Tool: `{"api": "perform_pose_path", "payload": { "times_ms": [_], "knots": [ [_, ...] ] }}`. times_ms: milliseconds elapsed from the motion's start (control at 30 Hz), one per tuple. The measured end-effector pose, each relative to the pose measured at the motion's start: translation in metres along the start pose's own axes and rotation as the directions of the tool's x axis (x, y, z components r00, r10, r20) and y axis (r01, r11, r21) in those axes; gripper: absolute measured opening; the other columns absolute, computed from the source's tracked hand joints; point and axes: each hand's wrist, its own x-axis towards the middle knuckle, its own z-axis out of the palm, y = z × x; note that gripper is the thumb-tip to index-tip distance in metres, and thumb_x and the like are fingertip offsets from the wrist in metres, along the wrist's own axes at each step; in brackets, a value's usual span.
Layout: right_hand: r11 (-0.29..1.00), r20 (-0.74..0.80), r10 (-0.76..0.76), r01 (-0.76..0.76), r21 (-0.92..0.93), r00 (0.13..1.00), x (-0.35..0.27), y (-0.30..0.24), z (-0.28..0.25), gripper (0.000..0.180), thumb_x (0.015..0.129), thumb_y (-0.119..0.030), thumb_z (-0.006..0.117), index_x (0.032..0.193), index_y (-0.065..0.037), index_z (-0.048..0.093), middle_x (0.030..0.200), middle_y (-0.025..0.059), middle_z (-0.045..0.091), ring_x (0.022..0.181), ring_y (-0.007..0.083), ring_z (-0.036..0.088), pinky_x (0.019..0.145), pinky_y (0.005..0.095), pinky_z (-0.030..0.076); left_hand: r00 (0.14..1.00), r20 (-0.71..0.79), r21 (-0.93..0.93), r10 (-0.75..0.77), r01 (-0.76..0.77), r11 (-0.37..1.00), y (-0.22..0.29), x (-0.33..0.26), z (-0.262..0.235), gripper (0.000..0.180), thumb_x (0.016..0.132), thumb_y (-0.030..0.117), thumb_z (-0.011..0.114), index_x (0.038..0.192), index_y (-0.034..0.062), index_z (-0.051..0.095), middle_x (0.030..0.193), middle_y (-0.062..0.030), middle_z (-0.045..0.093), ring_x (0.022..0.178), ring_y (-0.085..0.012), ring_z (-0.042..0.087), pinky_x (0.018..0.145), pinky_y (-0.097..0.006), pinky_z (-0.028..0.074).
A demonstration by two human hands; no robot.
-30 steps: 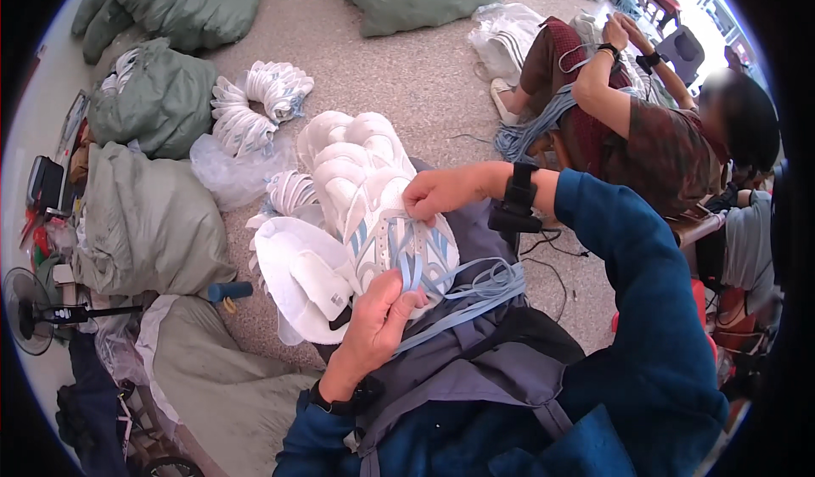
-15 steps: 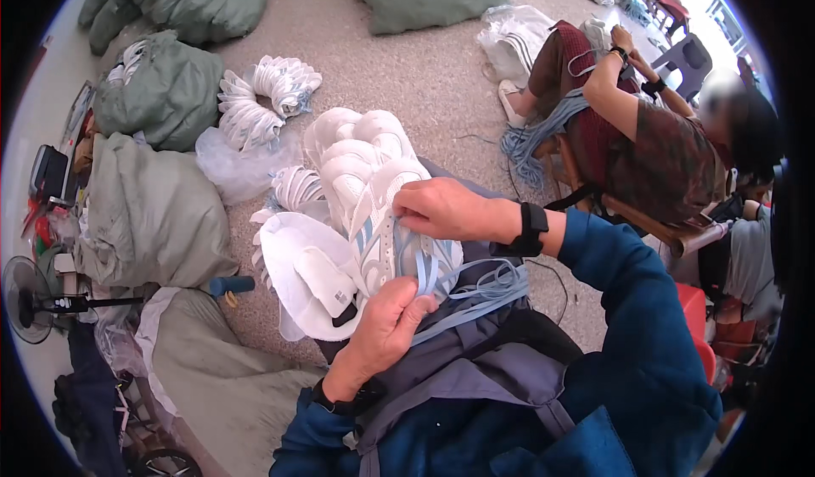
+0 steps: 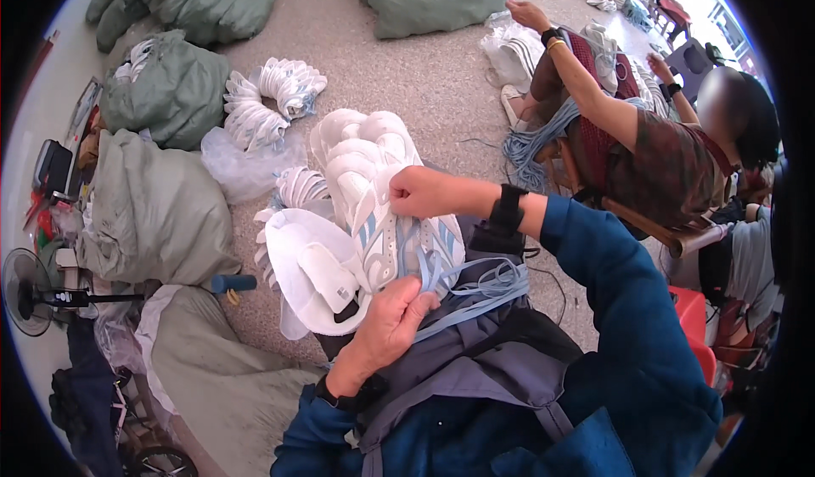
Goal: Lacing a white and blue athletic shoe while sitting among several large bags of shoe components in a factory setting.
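White shoe uppers (image 3: pixel 371 159) with light-blue trim lie stacked over my lap. The nearest upper (image 3: pixel 384 238) has a row of eyelets facing me. At its near end, my left hand (image 3: pixel 392 320) is closed, with thumb and forefinger pinching light-blue shoelaces (image 3: pixel 431 266) where they loop out of the upper. My right hand (image 3: pixel 429 193) is curled closed over the far part of the eyelet row; its fingertips and anything in them are hidden. A loose bundle of light-blue laces (image 3: pixel 497 283) trails across my lap to the right. Left of the stack rests a white rounded shoe part (image 3: pixel 306 260).
More uppers (image 3: pixel 284 86) form a curved row on the floor ahead, near a clear plastic bag (image 3: pixel 255 163). Green sacks (image 3: pixel 165 95) stand at left, beside a fan (image 3: pixel 30 294). At right, a seated co-worker (image 3: pixel 671 154) has blue laces (image 3: pixel 539 146) at the lap.
My right hand has rolled over and curled tighter, its wrist slightly higher. My left hand keeps its grip almost in place. The co-worker's arms have spread apart, one reaching out forward.
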Motion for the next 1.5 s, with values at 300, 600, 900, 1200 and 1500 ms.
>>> {"api": "perform_pose_path", "payload": {
  "times_ms": [300, 600, 900, 1200, 1500],
  "knots": [
    [0.98, -0.502, -0.135, 0.19, 0.06, 0.854, -0.004, 0.002, -0.004, 0.014, 0.086, -0.01, 0.065, 0.095, 0.001, 0.064, 0.077, 0.0157, 0.067, 0.068, 0.0292, 0.066, 0.065, 0.0376, 0.054, 0.993, 0.068, -0.03, -0.094, 0.097, 0.995, 0.011, -0.003, -0.001, 0.021, 0.101, 0.013, 0.049, 0.097, -0.0021, 0.063, 0.087, -0.009, 0.063, 0.081, -0.0174, 0.059, 0.077, -0.03, 0.047],
    [0.98, -0.612, -0.158, 0.046, -0.194, 0.775, 0.012, 0.026, 0.012, 0.043, 0.09, -0.041, 0.064, 0.099, 0.0, 0.066, 0.092, 0.0242, 0.069, 0.088, 0.0408, 0.067, 0.08, 0.0464, 0.052, 0.941, 0.24, -0.3, -0.239, 0.306, 0.904, 0.054, -0.01, 0.0, 0.029, 0.105, 0.022, 0.048, 0.096, -0.0026, 0.061, 0.078, -0.0039, 0.058, 0.064, -0.0097, 0.051, 0.063, -0.026, 0.043],
    [0.983, -0.639, -0.178, 0.1, -0.156, 0.749, 0.013, 0.029, 0.011, 0.039, 0.089, -0.037, 0.069, 0.098, 0.0, 0.067, 0.095, 0.0223, 0.069, 0.091, 0.0372, 0.068, 0.081, 0.043, 0.052, 0.894, 0.425, -0.275, -0.141, 0.277, 0.921, 0.069, -0.018, -0.007, 0.027, 0.105, 0.024, 0.051, 0.094, 0.0, 0.058, 0.085, -0.0076, 0.063, 0.074, -0.0175, 0.056, 0.07, -0.029, 0.043],
    [0.95, -0.72, -0.31, 0.228, -0.213, 0.621, -0.012, 0.034, 0.01, 0.028, 0.094, -0.024, 0.063, 0.106, 0.001, 0.063, 0.103, 0.0183, 0.065, 0.098, 0.0342, 0.064, 0.086, 0.0397, 0.05, 0.933, 0.349, 0.02, 0.091, -0.105, 0.994, 0.068, -0.006, 0.006, 0.02, 0.097, 0.016, 0.06, 0.088, -0.0008, 0.056, 0.075, -0.0158, 0.049, 0.076, -0.0358, 0.05, 0.071, -0.037, 0.044],
    [0.922, -0.461, -0.387, 0.335, -0.195, 0.798, -0.124, 0.039, 0.035, 0.031, 0.086, -0.003, 0.064, 0.116, 0.0, 0.058, 0.114, 0.018, 0.06, 0.109, 0.0345, 0.059, 0.094, 0.0387, 0.048, 0.917, 0.237, 0.163, 0.32, -0.362, 0.918, 0.087, 0.006, 0.002, 0.018, 0.092, 0.008, 0.066, 0.09, -0.0051, 0.053, 0.082, -0.0202, 0.05, 0.081, -0.0432, 0.054, 0.087, -0.048, 0.049]
  ]
}}
